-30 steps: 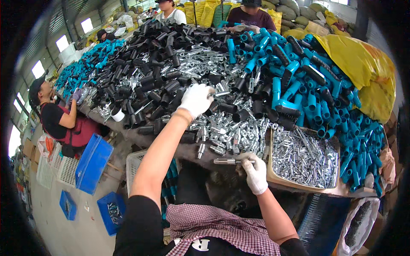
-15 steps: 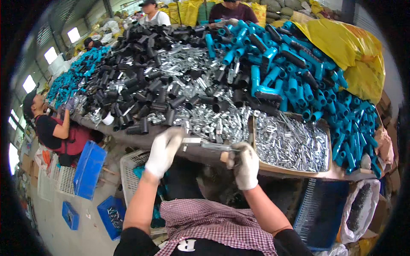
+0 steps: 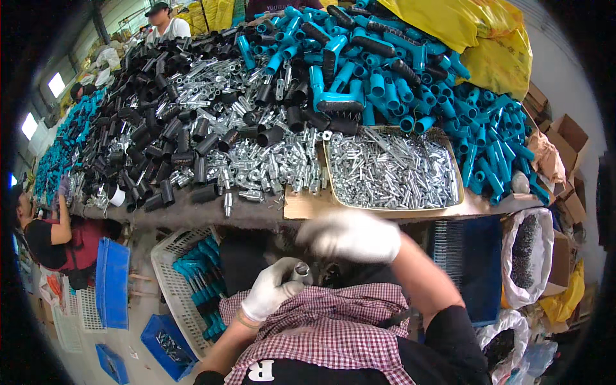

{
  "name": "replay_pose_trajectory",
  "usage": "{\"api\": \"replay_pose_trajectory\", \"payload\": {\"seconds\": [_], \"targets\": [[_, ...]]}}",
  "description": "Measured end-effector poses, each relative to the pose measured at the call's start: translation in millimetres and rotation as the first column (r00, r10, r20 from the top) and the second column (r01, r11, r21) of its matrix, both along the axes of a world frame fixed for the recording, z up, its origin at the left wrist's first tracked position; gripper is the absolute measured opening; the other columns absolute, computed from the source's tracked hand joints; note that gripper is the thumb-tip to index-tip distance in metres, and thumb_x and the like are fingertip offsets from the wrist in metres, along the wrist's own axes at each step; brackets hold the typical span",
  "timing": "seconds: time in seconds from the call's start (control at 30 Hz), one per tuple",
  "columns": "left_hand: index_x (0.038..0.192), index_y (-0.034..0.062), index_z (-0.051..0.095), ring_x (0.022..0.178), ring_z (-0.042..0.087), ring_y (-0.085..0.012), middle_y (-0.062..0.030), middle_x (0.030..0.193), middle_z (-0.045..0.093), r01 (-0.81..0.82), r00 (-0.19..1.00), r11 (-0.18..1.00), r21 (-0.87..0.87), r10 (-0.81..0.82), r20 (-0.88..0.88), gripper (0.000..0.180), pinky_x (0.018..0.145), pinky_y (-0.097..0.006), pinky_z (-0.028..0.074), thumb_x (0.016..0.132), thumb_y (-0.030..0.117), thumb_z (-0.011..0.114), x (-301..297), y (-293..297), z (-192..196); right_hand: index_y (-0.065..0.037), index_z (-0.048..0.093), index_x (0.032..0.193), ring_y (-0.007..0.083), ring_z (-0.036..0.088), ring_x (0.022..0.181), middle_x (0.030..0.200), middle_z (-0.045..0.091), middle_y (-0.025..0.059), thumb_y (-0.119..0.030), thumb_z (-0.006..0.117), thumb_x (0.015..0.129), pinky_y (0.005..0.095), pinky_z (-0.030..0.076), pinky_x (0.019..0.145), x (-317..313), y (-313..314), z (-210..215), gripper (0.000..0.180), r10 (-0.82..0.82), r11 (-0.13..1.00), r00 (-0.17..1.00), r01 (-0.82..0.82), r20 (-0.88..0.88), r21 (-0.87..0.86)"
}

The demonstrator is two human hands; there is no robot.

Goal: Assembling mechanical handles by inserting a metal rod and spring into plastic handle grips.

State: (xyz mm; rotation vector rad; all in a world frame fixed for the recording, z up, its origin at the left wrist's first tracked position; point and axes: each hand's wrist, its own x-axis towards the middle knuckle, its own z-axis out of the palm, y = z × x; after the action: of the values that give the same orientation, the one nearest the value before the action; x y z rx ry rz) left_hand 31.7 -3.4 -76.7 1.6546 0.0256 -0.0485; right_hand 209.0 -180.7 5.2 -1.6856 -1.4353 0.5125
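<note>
My left hand point(image 3: 273, 292), in a white work glove, is closed around a silver metal tube point(image 3: 300, 273) just above my lap. The tube's open round end faces up. Smeared by motion, my gloved right hand point(image 3: 353, 237) passes above and to the right of it, in front of the table edge; whether its fingers hold anything cannot be made out. Beyond that hand stands a shallow tray point(image 3: 457, 192) filled with small silver pins point(image 3: 391, 167). Loose silver metal fittings point(image 3: 269, 167) lie heaped left of the tray.
Black plastic sleeves point(image 3: 173, 138) and teal tubular housings point(image 3: 385, 90) pile across the table. A white crate point(image 3: 165, 269) with teal parts stands below its edge. Blue bins point(image 3: 112, 282) sit on the floor at left; a white sack point(image 3: 545, 256) stands at right. Co-workers are beyond and left.
Both hands have drawn back from the table edge toward my body, the right one sweeping across. The view has shifted, so the table now appears farther left and higher.
</note>
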Motion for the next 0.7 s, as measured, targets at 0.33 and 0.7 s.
{"api": "replay_pose_trajectory", "payload": {"seconds": [0.33,0.7], "targets": [[0.094,0.0029,0.067,0.093,0.064,-0.0304,-0.014,0.098,0.063,-0.376,0.917,0.822,0.428,0.261,0.302,0.033,0.081,-0.036,0.052,0.064,0.011,0.081,-11.8,-18.4,15.9,-0.011,0.077,0.093,0.0335,0.069,0.09,0.094,0.072,0.0162,-0.04,0.069,0.081,0.0413,0.053,0.081,161.2,17.1,25.7,0.032,-0.779,0.391,0.343,0.92,0.525,-0.021],[0.112,-0.0021,0.059,0.081,0.061,-0.0167,-0.0088,0.097,0.064,-0.532,0.821,0.843,0.076,0.491,0.29,0.053,0.077,-0.03,0.051,0.084,0.039,0.075,-21.2,-0.2,12.8,0.0,0.073,0.087,0.0234,0.066,0.069,0.081,0.071,0.0134,-0.028,0.072,0.076,0.0334,0.052,0.072,112.3,0.3,17.6,0.03,-0.874,0.484,0.478,0.838,0.089,0.253]]}}
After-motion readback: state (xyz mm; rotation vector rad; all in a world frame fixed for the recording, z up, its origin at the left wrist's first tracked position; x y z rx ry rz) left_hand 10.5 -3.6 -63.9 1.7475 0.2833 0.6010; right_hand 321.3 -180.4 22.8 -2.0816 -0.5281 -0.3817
